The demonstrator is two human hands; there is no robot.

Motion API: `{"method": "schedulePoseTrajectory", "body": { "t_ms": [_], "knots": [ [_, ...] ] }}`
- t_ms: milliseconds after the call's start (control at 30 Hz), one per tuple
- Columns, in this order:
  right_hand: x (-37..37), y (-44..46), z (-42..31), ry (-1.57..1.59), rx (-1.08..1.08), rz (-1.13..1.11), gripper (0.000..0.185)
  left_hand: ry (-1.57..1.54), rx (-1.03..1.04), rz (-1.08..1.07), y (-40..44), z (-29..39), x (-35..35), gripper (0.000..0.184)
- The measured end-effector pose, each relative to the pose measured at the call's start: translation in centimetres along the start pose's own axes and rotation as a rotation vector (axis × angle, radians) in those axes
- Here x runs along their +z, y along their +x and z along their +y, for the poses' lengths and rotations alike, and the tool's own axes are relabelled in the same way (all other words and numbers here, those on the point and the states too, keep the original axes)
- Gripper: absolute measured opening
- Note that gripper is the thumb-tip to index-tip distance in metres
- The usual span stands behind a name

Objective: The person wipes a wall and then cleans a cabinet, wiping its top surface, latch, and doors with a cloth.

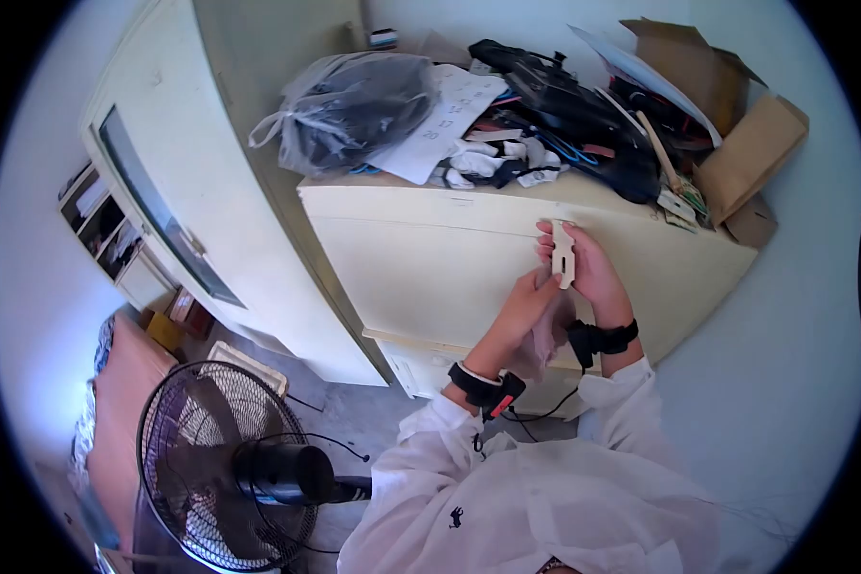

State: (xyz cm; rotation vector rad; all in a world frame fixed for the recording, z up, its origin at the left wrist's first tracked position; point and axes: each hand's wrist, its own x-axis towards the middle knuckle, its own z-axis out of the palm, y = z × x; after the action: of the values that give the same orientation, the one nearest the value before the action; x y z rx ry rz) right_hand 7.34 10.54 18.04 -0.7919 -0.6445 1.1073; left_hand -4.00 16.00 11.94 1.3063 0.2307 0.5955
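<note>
My right hand [594,269] is closed around a flat cream-coloured piece [563,256] with notched edges and a dark slot in it. Its fingertips show past the left edge of the piece. My left hand [529,303] is closed, its thumb by the lower end of the same piece. A pale pinkish cloth [548,335] hangs below my left hand, between my wrists; how the fingers grip it is partly hidden. Both hands are in front of the cream cabinet [421,258]. Black bands [489,390] circle my wrists.
On the cabinet top lie a plastic bag [354,110] of dark stuff, a numbered paper sheet [447,120], a black bag [569,100] and cardboard boxes [751,158]. A tall wardrobe [249,182] stands left. A black fan [230,469] with cords stands at lower left.
</note>
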Motion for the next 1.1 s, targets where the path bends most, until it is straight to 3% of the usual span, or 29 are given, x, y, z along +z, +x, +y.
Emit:
{"method": "schedulePoseTrajectory", "body": {
  "t_ms": [33, 133, 233, 367, 467, 567, 633, 700, 800, 933, 1000, 1033, 1100],
  "knots": [
    [-0.5, 0.7, 0.3, -0.006, 0.009, -0.015, 0.034, -0.002, 0.009, 0.016, -0.9, 0.4, -0.2, 0.033],
    [-0.3, 1.8, 0.8, 0.417, 0.165, -0.156, 0.021, 0.143, 0.044, 0.000, -3.9, 0.2, -1.0, 0.031],
    [-0.7, 2.3, 2.0, 0.596, 0.117, -0.331, 0.020, 0.164, 0.046, 0.112, -6.2, -0.3, -1.9, 0.030],
    [-1.0, 2.5, 2.4, 0.484, 0.093, -0.296, 0.024, 0.103, -0.005, 0.191, -8.7, -0.3, -1.7, 0.030],
    [-1.2, 2.4, 2.6, 0.370, 0.050, -0.243, 0.025, 0.141, 0.094, 0.284, -9.9, -0.6, -1.9, 0.027],
    [-0.9, 2.2, 2.7, 0.384, 0.044, -0.211, 0.025, -0.039, 0.001, 0.318, -11.7, -0.1, -2.3, 0.029],
    [-0.9, 2.3, 2.7, 0.382, 0.054, -0.203, 0.025, -0.499, 0.120, 0.323, -12.3, 0.9, -2.4, 0.028],
    [-1.0, 2.3, 2.5, 0.379, 0.048, -0.193, 0.026, -0.504, 0.154, 0.292, -12.1, 1.5, -3.3, 0.028],
    [-1.2, 2.4, 2.4, 0.418, 0.092, -0.184, 0.026, -0.317, 0.372, 0.508, -11.4, 2.9, -4.0, 0.050],
    [-1.3, 2.5, 2.5, 0.402, 0.110, -0.196, 0.027, -0.101, 0.560, 0.647, -9.3, 4.5, -7.7, 0.044],
    [-1.8, 2.3, 2.5, 0.402, 0.119, -0.193, 0.027, 0.638, 0.511, 0.872, -7.7, 4.6, -10.8, 0.035],
    [-1.9, 2.3, 2.5, 0.357, 0.113, -0.194, 0.028, 0.648, 0.510, 0.865, -7.1, 5.2, -12.0, 0.035],
    [-1.9, 2.4, 2.5, 0.325, 0.097, -0.210, 0.029, 1.275, 0.531, 0.809, -5.5, 6.9, -14.7, 0.031]
  ]
}}
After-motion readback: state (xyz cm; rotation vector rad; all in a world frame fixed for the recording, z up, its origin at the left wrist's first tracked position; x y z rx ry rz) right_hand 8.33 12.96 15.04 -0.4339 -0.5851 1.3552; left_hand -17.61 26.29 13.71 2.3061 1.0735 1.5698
